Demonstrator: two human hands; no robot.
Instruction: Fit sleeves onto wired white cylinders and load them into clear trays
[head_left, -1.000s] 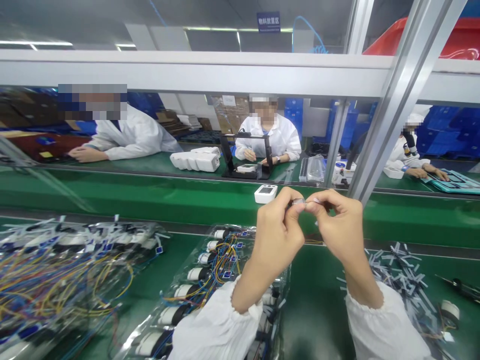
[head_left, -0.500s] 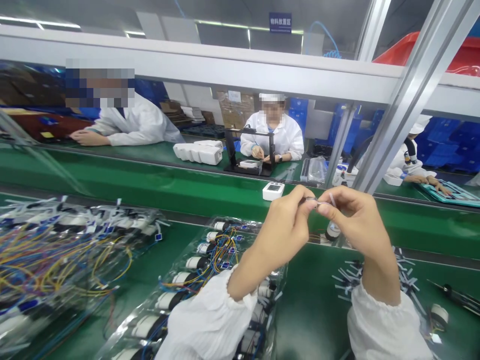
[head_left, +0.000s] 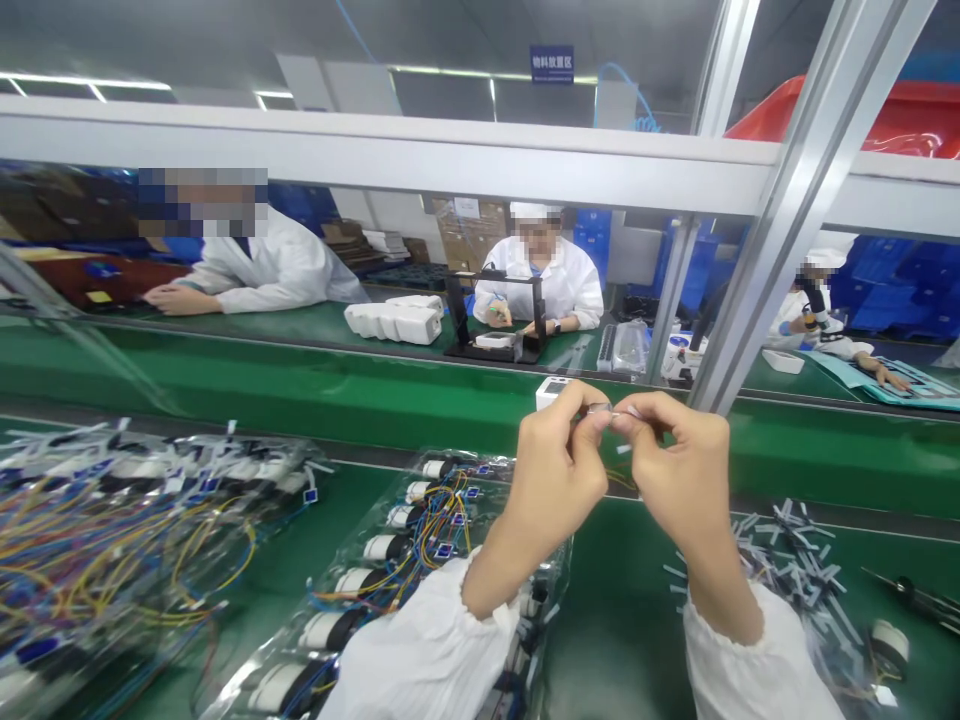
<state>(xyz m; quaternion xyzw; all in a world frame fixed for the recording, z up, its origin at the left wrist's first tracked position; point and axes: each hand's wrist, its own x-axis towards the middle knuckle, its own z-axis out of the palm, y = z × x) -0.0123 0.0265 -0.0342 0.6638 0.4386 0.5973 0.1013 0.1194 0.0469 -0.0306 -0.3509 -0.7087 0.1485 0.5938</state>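
Observation:
My left hand (head_left: 562, 460) and my right hand (head_left: 675, 460) are raised close together above the green bench, fingertips almost touching. Between the left thumb and forefinger is a small shiny piece (head_left: 599, 408). My right fingers are pinched at its right side, on something thin and pale that is too small to name. Below and left of my hands, white-and-black cylindrical parts (head_left: 386, 547) with coloured wires lie in a clear plastic tray. Under my right forearm is a pile of pale strips (head_left: 799, 560).
A wired bundle (head_left: 112, 550) covers the left bench. At right lie a screwdriver (head_left: 911, 598) and a loose cylindrical part (head_left: 889, 645). A metal post (head_left: 795, 190) rises at right. Beyond the green ledge (head_left: 225, 375), several people sit at another bench.
My hands have shifted slightly left in the view, and my right wrist is more upright. The cylinder seen behind my hands is now hidden. The camera view has tilted a little.

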